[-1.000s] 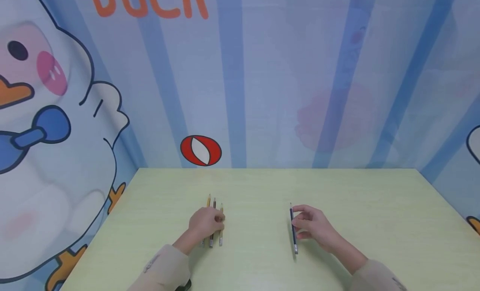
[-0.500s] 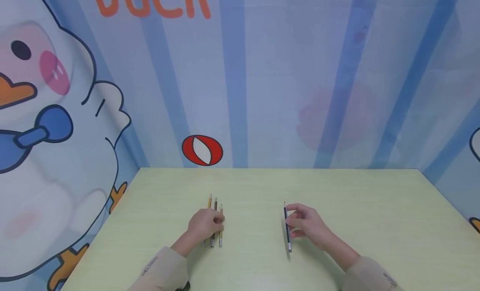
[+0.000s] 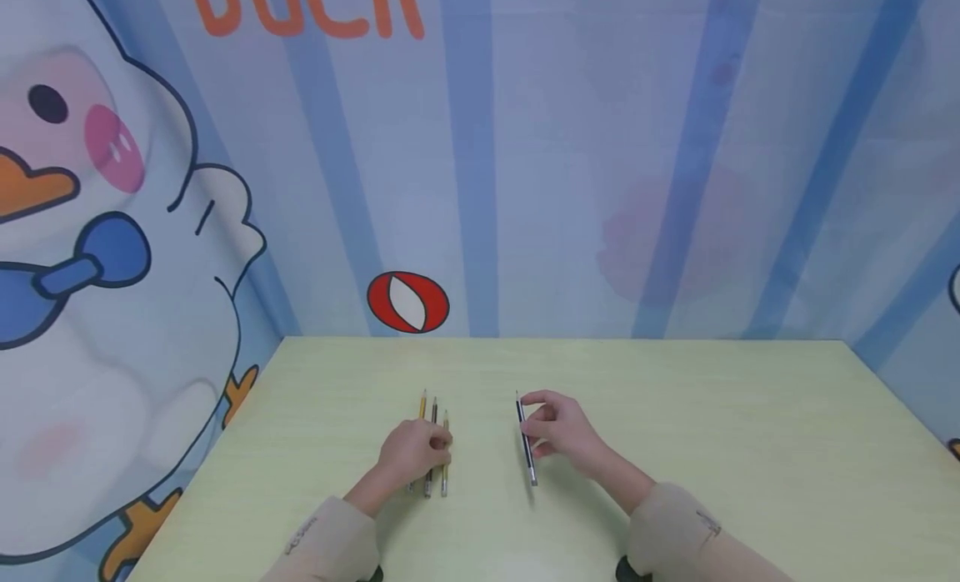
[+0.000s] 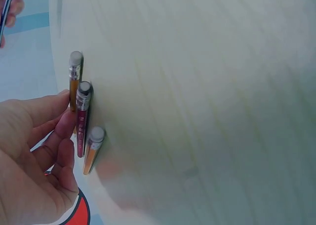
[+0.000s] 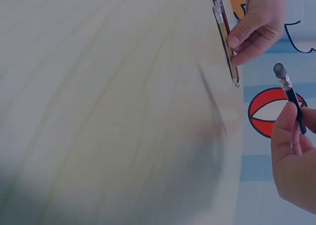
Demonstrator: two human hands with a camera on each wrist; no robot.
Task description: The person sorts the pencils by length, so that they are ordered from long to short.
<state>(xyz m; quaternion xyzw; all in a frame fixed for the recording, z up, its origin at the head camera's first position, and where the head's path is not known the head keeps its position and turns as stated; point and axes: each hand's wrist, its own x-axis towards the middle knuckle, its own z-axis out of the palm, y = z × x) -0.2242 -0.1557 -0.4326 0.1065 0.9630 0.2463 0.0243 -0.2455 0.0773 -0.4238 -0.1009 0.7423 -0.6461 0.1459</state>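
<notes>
Three pencils lie side by side on the table: an orange-yellow pencil [image 3: 423, 405], a dark red pencil [image 4: 81, 136] in the middle, and a yellow pencil [image 3: 446, 482] on the right. Over them is my left hand [image 3: 408, 449], its thumb and fingers pinching the yellow pencil; it partly covers all three. Grey-white erasers show at their near ends. To the right, my right hand [image 3: 566, 432] holds a dark blue pencil [image 3: 527, 444] between thumb and fingers. That pencil is raised off the table, point away from me, with its shadow below.
The pale yellow-green table [image 3: 712, 432] reaches back to a blue striped backdrop [image 3: 555, 190]. A printed duck [image 3: 150, 332] covers the left side. A red and white ball print [image 3: 435, 303] sits just above the table's far edge.
My right hand has moved left with the dark blue pencil, bringing it closer to the three pencils. My left hand keeps its place on them.
</notes>
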